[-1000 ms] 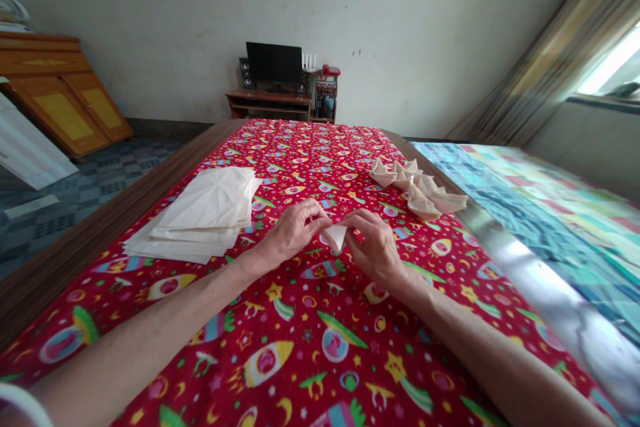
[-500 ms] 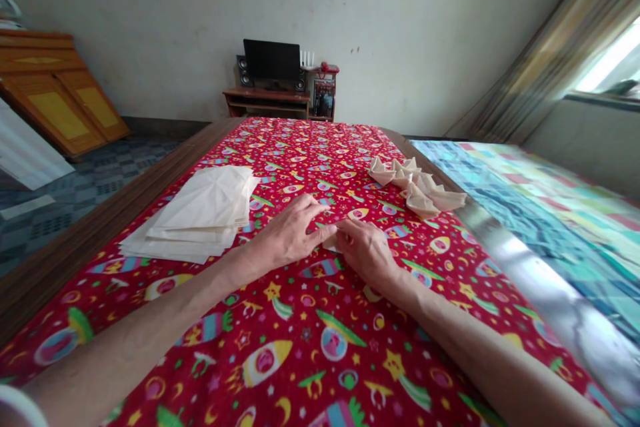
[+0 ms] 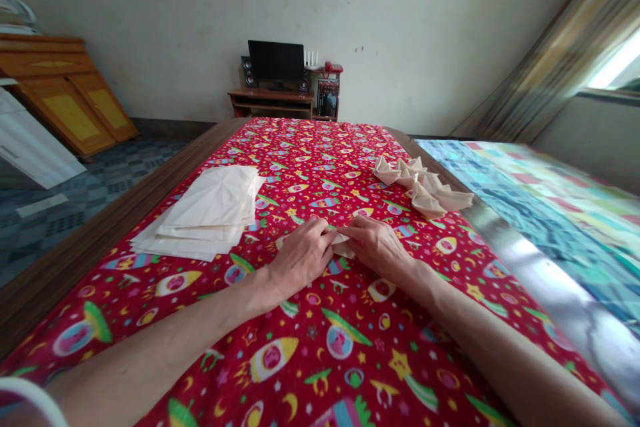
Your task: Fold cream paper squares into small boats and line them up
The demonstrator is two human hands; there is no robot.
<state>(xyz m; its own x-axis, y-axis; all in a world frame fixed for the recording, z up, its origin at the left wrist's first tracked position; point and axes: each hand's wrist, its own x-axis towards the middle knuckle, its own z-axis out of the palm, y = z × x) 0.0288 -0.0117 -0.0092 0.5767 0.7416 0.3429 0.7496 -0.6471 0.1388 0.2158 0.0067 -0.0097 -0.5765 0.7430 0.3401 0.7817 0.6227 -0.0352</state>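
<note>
Our left hand (image 3: 303, 255) and right hand (image 3: 377, 245) pinch folded paper (image 3: 344, 248) over the red rocket tablecloth (image 3: 315, 333); a monitor (image 3: 276, 61) sits at twelve o'clock, a wooden cabinet (image 3: 65, 110) at ten.

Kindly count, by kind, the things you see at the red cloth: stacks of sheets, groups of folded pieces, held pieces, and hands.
Stack of sheets: 1
Group of folded pieces: 1
Held piece: 1
Left hand, right hand: 2
Total: 5
</note>
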